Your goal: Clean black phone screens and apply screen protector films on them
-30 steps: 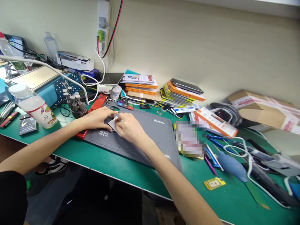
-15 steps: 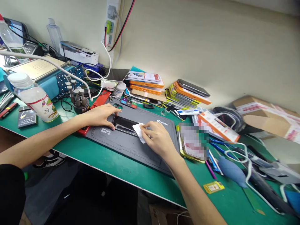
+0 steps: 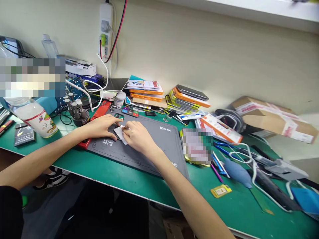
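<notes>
The right hand [image 3: 137, 134] pinches a white sheet [image 3: 121, 135], perhaps tissue or cloth, between thumb and bunched fingertips, the gap between them narrow; the left hand [image 3: 101, 126] lies just beside it, thumb and forefinger wide apart about a dark flat device [image 3: 116, 126], though whether they pinch its edges I cannot tell; the device lies on the left part of a grey mat [image 3: 165, 142], largely hidden by the hands and the sheet; the mat rests on a green table [image 3: 104, 169], a red strip [image 3: 101, 111] along its left side; to the left, a black-based holder [image 3: 81, 117] carries upright grey-topped tools, and a labelled bottle [image 3: 41, 121] stands near a small dark pack [image 3: 24, 135]; behind the mat sit a pale jar [image 3: 119, 99] and a stack of orange-edged boxes [image 3: 147, 92], with a power strip [image 3: 106, 30] on the wall above; to the right, a yellow packet [image 3: 220, 191] lies near a blue rubber bulb [image 3: 237, 172], and an open cardboard box [image 3: 274, 119] is farther back
</notes>
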### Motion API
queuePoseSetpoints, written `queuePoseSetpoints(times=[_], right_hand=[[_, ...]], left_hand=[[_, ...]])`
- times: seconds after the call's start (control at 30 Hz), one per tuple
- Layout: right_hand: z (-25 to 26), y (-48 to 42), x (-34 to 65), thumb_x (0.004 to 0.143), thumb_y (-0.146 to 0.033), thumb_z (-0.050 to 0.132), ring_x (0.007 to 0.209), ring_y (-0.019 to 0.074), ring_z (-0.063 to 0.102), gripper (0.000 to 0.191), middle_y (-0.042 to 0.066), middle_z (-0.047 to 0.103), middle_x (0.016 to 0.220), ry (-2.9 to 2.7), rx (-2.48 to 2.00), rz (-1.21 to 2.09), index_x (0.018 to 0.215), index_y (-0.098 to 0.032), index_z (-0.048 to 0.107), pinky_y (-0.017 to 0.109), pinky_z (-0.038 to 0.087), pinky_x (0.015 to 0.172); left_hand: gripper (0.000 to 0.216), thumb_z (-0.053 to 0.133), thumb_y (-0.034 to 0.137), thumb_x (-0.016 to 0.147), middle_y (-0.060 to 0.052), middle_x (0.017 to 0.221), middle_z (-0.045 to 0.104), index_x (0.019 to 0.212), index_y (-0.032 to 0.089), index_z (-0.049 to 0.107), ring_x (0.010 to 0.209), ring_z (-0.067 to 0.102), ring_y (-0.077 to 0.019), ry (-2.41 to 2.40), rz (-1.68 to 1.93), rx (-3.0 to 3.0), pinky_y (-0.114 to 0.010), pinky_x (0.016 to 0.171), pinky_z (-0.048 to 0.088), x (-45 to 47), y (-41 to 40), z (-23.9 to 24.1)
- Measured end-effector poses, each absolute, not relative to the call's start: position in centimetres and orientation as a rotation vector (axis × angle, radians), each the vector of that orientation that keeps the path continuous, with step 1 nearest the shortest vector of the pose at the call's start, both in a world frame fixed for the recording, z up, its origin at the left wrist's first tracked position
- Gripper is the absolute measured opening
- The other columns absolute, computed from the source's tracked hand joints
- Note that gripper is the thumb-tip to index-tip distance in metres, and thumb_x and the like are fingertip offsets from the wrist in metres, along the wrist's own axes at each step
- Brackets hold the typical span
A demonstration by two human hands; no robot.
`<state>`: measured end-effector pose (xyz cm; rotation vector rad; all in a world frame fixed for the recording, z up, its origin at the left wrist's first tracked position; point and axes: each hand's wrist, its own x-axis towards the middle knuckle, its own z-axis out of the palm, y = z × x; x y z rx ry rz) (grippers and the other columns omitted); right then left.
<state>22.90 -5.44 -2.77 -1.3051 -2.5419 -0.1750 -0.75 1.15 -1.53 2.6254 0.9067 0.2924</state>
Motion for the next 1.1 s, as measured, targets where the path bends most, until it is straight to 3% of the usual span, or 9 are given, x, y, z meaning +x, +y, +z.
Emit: queuePoseSetpoints(times=[0.3, 0.7, 0.9, 1.1], right_hand=[[-5.1, -8.4, 31.8, 0.109, -0.028, 0.048, 0.097, 0.0272, 0.063, 0.036, 0.011, 0.073, 0.108, -2.355, -1.359, -0.142, 0.111, -0.021, 0.083, 0.043, 0.048, 0.085], [-3.7, -4.9, 23.7, 0.109, -0.026, 0.049, 0.1, 0.0256, 0.06, 0.035, 0.012, 0.071, 0.108, -2.441, -1.302, -0.048, 0.104, -0.02, 0.083, 0.041, 0.049, 0.09], [-4.3, -6.7, 29.0, 0.109, -0.025, 0.047, 0.095, 0.0267, 0.064, 0.037, 0.013, 0.074, 0.109, -2.41, -1.315, -0.05, 0.111, -0.018, 0.083, 0.044, 0.052, 0.085], [-6.1, -9.0, 33.0, 0.109, -0.032, 0.05, 0.105, 0.0278, 0.069, 0.035, 0.012, 0.076, 0.114, -2.214, -1.302, 0.041, 0.115, -0.023, 0.083, 0.045, 0.057, 0.091]], left_hand=[[0.085, 0.086, 0.054, 0.084, -0.008, 0.142, 0.069, 0.156, 0.022, 0.053, 0.138, 0.056, -0.0269, 0.883, 0.31, 2.577, -0.031, 0.114, 0.04, -0.5, 0.8, -1.5], [0.088, 0.084, 0.06, 0.084, -0.01, 0.147, 0.066, 0.157, 0.023, 0.051, 0.14, 0.056, -0.0273, 0.872, 0.321, 2.618, -0.033, 0.116, 0.041, -0.9, 1.5, -1.8], [0.091, 0.085, 0.059, 0.083, -0.009, 0.145, 0.068, 0.158, 0.022, 0.05, 0.141, 0.054, -0.0269, 0.902, 0.288, 2.584, -0.032, 0.116, 0.041, -0.8, 1.2, -1.5], [0.092, 0.086, 0.055, 0.083, -0.006, 0.143, 0.069, 0.16, 0.023, 0.048, 0.141, 0.053, -0.0256, 0.902, 0.288, 2.541, -0.031, 0.116, 0.039, -0.7, 1.0, -1.4]])
